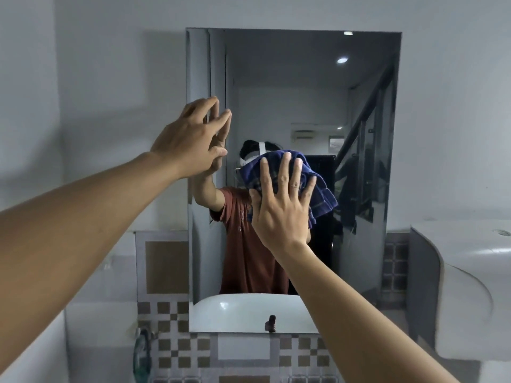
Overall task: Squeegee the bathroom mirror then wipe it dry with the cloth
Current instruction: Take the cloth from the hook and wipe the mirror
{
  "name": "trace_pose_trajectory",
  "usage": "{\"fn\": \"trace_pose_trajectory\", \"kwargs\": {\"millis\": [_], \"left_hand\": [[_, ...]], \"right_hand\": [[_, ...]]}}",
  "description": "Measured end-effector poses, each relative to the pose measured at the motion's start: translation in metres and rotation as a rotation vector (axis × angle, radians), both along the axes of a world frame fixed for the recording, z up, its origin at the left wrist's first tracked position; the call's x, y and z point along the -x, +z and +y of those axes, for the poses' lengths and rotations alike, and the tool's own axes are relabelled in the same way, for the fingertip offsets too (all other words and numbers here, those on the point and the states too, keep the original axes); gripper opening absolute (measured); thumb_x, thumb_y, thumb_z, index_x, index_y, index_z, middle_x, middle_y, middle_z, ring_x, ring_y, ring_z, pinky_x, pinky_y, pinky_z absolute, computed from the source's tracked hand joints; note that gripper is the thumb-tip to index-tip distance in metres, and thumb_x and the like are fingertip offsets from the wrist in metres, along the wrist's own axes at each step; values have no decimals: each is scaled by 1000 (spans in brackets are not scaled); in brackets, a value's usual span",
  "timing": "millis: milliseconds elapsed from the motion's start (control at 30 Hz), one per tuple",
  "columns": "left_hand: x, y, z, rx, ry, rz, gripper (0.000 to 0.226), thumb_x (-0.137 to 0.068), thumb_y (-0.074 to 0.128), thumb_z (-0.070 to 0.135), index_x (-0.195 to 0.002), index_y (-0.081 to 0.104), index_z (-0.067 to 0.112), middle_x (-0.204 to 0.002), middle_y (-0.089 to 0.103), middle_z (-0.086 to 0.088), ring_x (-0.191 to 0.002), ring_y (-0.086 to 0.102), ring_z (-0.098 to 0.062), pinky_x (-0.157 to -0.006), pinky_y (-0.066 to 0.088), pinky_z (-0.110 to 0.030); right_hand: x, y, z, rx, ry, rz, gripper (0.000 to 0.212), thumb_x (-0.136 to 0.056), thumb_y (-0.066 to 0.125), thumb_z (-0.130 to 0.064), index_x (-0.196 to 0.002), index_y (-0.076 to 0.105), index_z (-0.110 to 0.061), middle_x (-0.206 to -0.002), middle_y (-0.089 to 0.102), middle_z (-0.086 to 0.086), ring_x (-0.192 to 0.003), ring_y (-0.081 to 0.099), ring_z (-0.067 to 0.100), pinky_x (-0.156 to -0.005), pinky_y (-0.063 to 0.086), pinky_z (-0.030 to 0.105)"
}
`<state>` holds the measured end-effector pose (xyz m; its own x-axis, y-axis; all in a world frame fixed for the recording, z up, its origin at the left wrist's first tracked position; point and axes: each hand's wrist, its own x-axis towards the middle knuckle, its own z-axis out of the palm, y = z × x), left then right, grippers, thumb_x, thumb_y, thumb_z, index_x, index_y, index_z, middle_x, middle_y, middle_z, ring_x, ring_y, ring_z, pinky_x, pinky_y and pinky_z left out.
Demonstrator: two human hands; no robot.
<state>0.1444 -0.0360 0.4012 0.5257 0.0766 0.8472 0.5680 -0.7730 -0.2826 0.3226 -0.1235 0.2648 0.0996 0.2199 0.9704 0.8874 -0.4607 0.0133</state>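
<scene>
A tall rectangular mirror (304,87) hangs on the grey wall ahead. My right hand (282,205) lies flat with fingers spread, pressing a dark blue checked cloth (322,194) against the glass near its middle. My left hand (190,136) rests on the mirror's left edge with its fingertips touching the glass and holds nothing. The mirror shows a person in a rust-red shirt behind the cloth. No squeegee is in view.
A white basin and a small dark tap (271,323) appear reflected at the mirror's bottom. Checkered brown and white tiles (177,352) cover the wall below. A white curved counter (470,272) juts out at the right. A greenish object (142,352) hangs at lower left.
</scene>
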Motion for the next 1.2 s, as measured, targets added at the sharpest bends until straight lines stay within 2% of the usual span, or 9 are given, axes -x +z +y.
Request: {"fn": "trace_pose_trajectory", "kwargs": {"millis": [200,400,500,600,700,900,1000,1200], "left_hand": [[3,1,3,-2,-1,16,73,-92,66,35,-154,33,16,-162,21,-10,-150,18,-33,-98,50,-60],[4,3,6,-18,0,28,73,-93,64,38,-155,32,17,-162,21,-9,-149,19,-33,-98,50,-61],[3,1,7,-23,13,32,72,-95,60,40,-156,28,18,-164,16,-9,-152,14,-31,-99,50,-61],[2,-3,10,-24,32,44,73,-97,54,44,-158,20,21,-167,7,-7,-154,4,-29,-103,48,-60],[1,-5,10,-42,32,43,74,-97,52,46,-159,18,24,-168,4,-8,-154,3,-30,-104,47,-57],[-1,-8,9,-49,35,26,74,-95,56,43,-158,22,21,-166,10,-12,-153,9,-32,-103,47,-55],[-4,-14,5,-100,30,16,69,-95,57,36,-155,29,17,-162,18,-18,-150,17,-37,-111,41,-54],[-10,-36,8,-140,35,-15,58,-99,46,26,-155,31,17,-155,29,-19,-139,31,-39,-110,39,-51]], "right_hand": [[23,-16,21,106,75,-123,62,-104,39,-36,-161,21,-18,-168,13,19,-156,6,37,-121,5,65],[37,-44,42,200,125,-223,64,-104,41,-35,-161,20,-18,-169,11,16,-156,3,34,-121,8,65],[44,-49,49,219,130,-266,66,-102,47,-36,-161,23,-19,-169,15,15,-156,4,32,-122,5,64],[46,-56,50,260,152,-321,60,-104,42,-40,-159,27,-23,-169,17,12,-156,6,30,-123,2,62],[44,-68,47,329,154,-359,59,-104,39,-42,-159,26,-25,-169,17,10,-157,5,29,-123,2,61],[31,-94,34,453,137,-460,61,-104,39,-43,-160,22,-26,-170,13,8,-157,1,29,-123,3,62],[19,-91,20,484,118,-483,62,-104,38,-44,-161,21,-27,-170,13,9,-157,0,29,-123,1,62],[-13,-73,-14,395,77,-376,59,-105,36,-47,-160,25,-30,-169,15,9,-157,4,28,-123,3,61]]}}
